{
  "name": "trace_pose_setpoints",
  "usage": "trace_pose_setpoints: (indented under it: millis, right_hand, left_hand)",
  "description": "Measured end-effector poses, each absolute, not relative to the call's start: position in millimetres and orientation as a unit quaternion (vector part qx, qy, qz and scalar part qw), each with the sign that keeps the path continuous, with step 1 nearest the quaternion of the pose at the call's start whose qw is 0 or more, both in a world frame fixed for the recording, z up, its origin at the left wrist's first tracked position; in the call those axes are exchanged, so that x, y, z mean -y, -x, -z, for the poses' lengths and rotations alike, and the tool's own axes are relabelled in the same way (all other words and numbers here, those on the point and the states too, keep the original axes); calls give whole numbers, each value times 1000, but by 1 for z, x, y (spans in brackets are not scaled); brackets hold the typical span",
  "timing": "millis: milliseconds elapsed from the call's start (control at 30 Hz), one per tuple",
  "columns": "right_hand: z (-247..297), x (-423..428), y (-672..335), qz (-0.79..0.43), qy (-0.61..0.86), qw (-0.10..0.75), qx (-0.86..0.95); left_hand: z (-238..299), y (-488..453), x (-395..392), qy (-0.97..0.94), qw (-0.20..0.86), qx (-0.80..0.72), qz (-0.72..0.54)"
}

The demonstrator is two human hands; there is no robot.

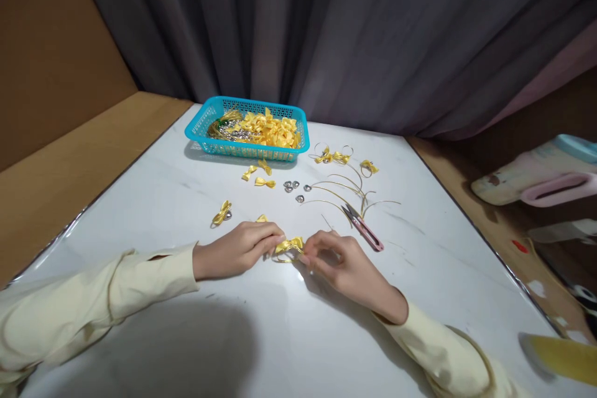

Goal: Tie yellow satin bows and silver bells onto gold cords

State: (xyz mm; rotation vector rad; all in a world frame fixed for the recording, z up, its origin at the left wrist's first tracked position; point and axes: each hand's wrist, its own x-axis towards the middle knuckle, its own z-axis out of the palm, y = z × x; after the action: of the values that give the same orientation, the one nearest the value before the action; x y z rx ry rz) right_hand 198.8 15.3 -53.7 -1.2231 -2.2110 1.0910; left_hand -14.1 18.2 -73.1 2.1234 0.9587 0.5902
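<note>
Roughly, clock centred on the bow (pixel 290 244) between your hands, twelve pointing away from you. Bow sits over the table (pixel 321 348), near its middle, a thin gold wire (pixel 285 260) looping out below it.

Your left hand (pixel 242 250), at nine: fingers narrowed on the bow's near end, covering it; thumb mostly hidden. Your right hand (pixel 338 264), at three to four: thumb and forefinger pinched on the wire by the bow's other end. Tips small and blurred; exact grip hard to read.

Eleven, close: a spare bow (pixel 262 218), mostly behind your left hand. One o'clock, close: a thin rod (pixel 327 222), lower end lost behind your right knuckles.

Near three: snips (pixel 366 230), blades lying among loose wires (pixel 342 179) that cross; you can't count them surely.

Twelve: silver beads (pixel 289 185), too small for detail. Eleven, farther: blue basket (pixel 196 130), its yellow bows heaped over one another, cords and beads tangled.

Two, far: cup (pixel 536 171), cut by the frame. Four: yellow object (pixel 564 357), cut off too, identity unclear.
</note>
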Motion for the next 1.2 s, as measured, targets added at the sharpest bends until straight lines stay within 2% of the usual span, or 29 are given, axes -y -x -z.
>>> trace_pose_setpoints:
  millis: [233,400,467,600,667,767,867,1033,1200]
  right_hand:
    - [51,-14,-198,-510,442,151,722]
    - [51,-15,-199,-517,441,126,723]
    - [53,-16,-201,-461,459,144,746]
    - [58,-16,-203,-256,459,254,812]
    - [59,-14,-202,-224,432,271,831]
    - [61,-10,-197,-225,412,252,846]
    - [63,-8,-194,-242,403,221,855]
    - [62,-13,-196,-329,424,223,814]
    - [54,-12,-199,-453,441,234,739]
  left_hand:
    - [69,13,-19,-799,394,-391,-231]
    - [68,14,-21,-759,440,-423,-226]
    - [69,14,-22,-749,451,-428,-229]
    - [70,15,-22,-737,484,-416,-223]
    - [69,14,-22,-733,501,-405,-220]
    - [67,12,-20,-726,518,-395,-220]
    - [66,9,-17,-716,539,-386,-217]
    - [65,9,-15,-706,555,-382,-217]
    - [67,10,-16,-736,484,-414,-229]
